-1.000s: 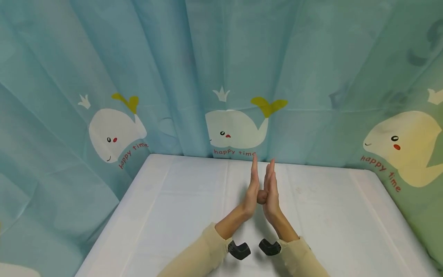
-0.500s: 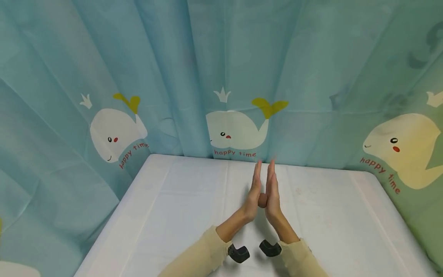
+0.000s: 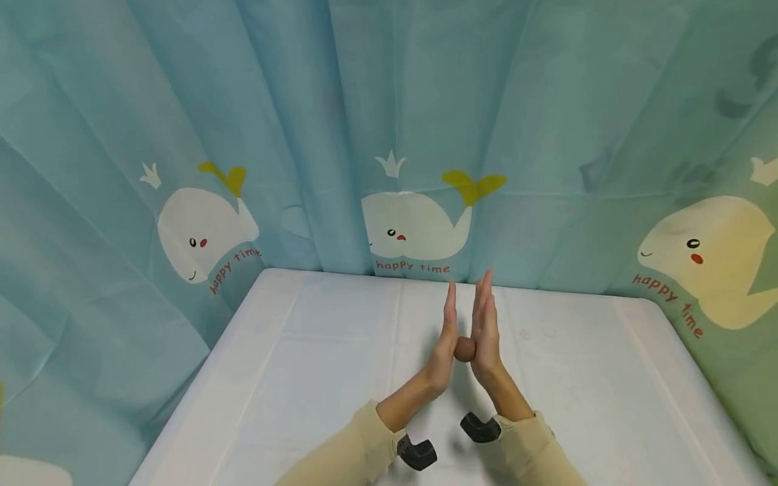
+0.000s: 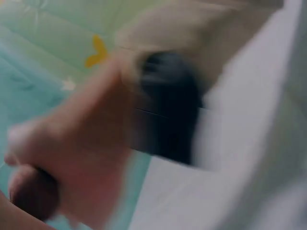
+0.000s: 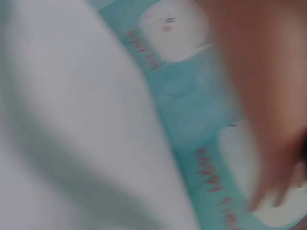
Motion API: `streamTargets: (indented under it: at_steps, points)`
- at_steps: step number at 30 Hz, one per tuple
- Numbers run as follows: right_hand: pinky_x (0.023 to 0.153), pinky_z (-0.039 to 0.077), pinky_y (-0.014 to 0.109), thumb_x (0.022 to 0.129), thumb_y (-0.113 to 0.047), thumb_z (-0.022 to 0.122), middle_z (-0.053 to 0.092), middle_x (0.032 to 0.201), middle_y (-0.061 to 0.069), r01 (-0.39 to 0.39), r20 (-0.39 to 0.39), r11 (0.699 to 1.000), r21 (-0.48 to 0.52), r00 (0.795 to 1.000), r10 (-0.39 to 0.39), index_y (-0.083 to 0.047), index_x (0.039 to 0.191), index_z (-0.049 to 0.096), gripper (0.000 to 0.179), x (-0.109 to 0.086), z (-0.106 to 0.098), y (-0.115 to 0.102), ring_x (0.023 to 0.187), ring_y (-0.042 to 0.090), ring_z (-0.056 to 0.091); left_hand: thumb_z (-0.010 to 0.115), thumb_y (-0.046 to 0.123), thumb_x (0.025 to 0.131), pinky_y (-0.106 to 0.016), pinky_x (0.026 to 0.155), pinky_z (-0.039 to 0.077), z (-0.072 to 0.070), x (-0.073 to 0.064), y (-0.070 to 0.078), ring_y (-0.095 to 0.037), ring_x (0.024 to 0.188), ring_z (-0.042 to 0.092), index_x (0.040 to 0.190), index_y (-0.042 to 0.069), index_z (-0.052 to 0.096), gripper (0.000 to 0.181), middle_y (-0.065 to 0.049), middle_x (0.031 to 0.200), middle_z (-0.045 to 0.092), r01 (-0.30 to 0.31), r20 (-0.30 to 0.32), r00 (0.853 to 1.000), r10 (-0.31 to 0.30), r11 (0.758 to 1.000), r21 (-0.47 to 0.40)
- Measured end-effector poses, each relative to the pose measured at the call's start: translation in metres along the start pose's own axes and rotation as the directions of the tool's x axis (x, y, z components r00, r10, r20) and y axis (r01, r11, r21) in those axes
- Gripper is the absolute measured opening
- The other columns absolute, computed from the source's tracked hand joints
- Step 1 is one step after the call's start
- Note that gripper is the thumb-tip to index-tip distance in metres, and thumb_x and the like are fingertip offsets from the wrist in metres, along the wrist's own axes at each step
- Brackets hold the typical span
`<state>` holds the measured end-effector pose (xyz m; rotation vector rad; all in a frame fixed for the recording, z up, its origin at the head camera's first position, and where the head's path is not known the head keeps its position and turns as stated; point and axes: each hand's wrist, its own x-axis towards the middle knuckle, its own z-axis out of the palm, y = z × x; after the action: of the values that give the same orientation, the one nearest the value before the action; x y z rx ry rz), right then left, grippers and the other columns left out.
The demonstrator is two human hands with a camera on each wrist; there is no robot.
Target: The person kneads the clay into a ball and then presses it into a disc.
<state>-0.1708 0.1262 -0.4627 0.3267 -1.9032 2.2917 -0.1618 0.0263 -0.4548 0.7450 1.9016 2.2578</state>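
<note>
A small brown ball (image 3: pixel 464 349), smooth like clay, sits between two upright palms in the head view. My left hand (image 3: pixel 441 354) presses it from the left with straight fingers pointing up and away. On the other side, my right hand (image 3: pixel 487 337) lies flat against it, its fingers also straight. The fingertips stand apart, leaving a narrow gap above the ball. In the left wrist view the dark ball (image 4: pixel 38 194) shows at the lower left against a blurred hand. The right wrist view is blurred too and does not plainly show the ball.
A white table (image 3: pixel 328 337) lies under the hands. Behind it hangs a blue-green curtain (image 3: pixel 292 121) with whale prints. Black wrist-worn devices stick out from both cuffs, the left device (image 3: pixel 418 453) close to the right device (image 3: pixel 480 428).
The right hand has shifted slightly right and up, the left slightly down, against half a second ago. The gap between palms is wider and more of the ball shows, looking rounder.
</note>
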Motion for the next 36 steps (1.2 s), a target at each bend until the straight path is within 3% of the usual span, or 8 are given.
streamTargets:
  at_steps: [5,11,12,16,20,24,28,36]
  points:
    - [0.112,0.018,0.035,0.11,-0.049,0.001,-0.01,0.172,-0.005,-0.048,0.062,0.998,0.036,0.997,0.046,-0.034,0.164,-0.011,0.057,-0.021,0.015,0.01,0.155,0.013,-0.005,0.004,0.048,0.11,-0.053,0.124,-0.007,-0.01,0.016,0.006,-0.017,0.156,-0.012,0.165,0.016,-0.01,0.065,0.001,0.172,-0.013,-0.027,-0.069,0.997,0.026,1.0,-0.011]
    - [0.118,0.008,0.027,0.11,-0.049,0.004,-0.007,0.172,-0.009,0.08,0.071,0.994,0.07,0.994,-0.085,-0.035,0.165,-0.007,0.057,-0.018,0.022,-0.011,0.156,0.009,-0.009,0.001,0.046,0.11,-0.057,0.123,-0.005,-0.016,0.021,-0.012,-0.019,0.156,-0.013,0.166,0.021,-0.009,0.062,0.002,0.172,-0.013,0.012,-0.075,0.997,-0.008,0.998,0.056]
    - [0.116,0.015,0.026,0.11,-0.051,0.005,-0.006,0.172,-0.011,0.083,0.057,0.995,0.05,0.995,-0.085,-0.037,0.164,-0.006,0.057,-0.013,0.019,-0.013,0.156,0.007,-0.008,0.001,0.047,0.11,-0.058,0.123,-0.004,-0.014,0.018,-0.014,-0.019,0.157,-0.012,0.166,0.022,-0.009,0.062,0.003,0.172,-0.012,0.013,-0.06,0.998,-0.009,0.998,0.058]
    - [0.122,0.008,0.036,0.11,-0.052,0.005,-0.005,0.171,-0.015,0.037,-0.007,0.999,-0.004,0.999,-0.037,-0.04,0.164,-0.005,0.056,0.004,0.004,-0.003,0.155,0.004,-0.008,0.003,0.05,0.11,-0.056,0.123,-0.004,-0.004,0.009,-0.008,-0.018,0.156,-0.011,0.166,0.021,-0.008,0.064,0.002,0.172,-0.011,0.006,-0.013,1.0,-0.005,1.0,0.009]
    - [0.123,-0.01,0.053,0.111,-0.049,0.003,-0.01,0.171,-0.009,-0.017,0.002,1.0,-0.013,1.0,0.017,-0.036,0.164,-0.007,0.056,-0.003,0.004,0.018,0.156,0.01,-0.012,0.005,0.055,0.109,-0.053,0.124,-0.006,-0.003,0.013,0.004,-0.016,0.157,-0.008,0.166,0.021,-0.006,0.068,0.001,0.172,-0.009,0.001,-0.048,0.999,-0.004,0.998,-0.066]
    - [0.122,-0.009,0.057,0.11,-0.049,0.003,-0.008,0.172,-0.005,0.024,0.042,0.999,0.027,0.999,-0.026,-0.031,0.165,-0.007,0.059,-0.019,0.018,0.016,0.157,0.015,-0.011,0.004,0.048,0.11,-0.054,0.124,-0.006,-0.014,0.024,0.002,-0.017,0.157,-0.009,0.166,0.018,-0.008,0.064,-0.002,0.172,-0.011,-0.037,-0.067,0.997,0.037,0.999,0.0]
    - [0.124,-0.005,0.045,0.11,-0.05,0.002,-0.003,0.172,-0.009,0.076,0.046,0.995,0.057,0.996,-0.079,-0.033,0.165,-0.004,0.058,-0.016,0.021,-0.003,0.157,0.008,-0.006,0.003,0.041,0.111,-0.057,0.123,-0.005,-0.016,0.024,-0.012,-0.02,0.157,-0.011,0.165,0.014,-0.01,0.061,-0.005,0.172,-0.012,-0.069,-0.037,0.997,0.073,0.994,0.087]
    - [0.122,-0.001,0.05,0.108,-0.056,0.002,-0.011,0.172,-0.006,-0.056,0.003,0.997,0.043,0.998,0.056,-0.038,0.164,-0.009,0.059,-0.001,0.002,0.018,0.156,0.012,-0.009,0.002,0.051,0.109,-0.055,0.124,-0.005,-0.003,0.008,-0.004,-0.016,0.156,-0.011,0.166,0.019,-0.007,0.066,0.002,0.172,-0.01,-0.051,-0.01,0.999,0.051,0.998,0.046]
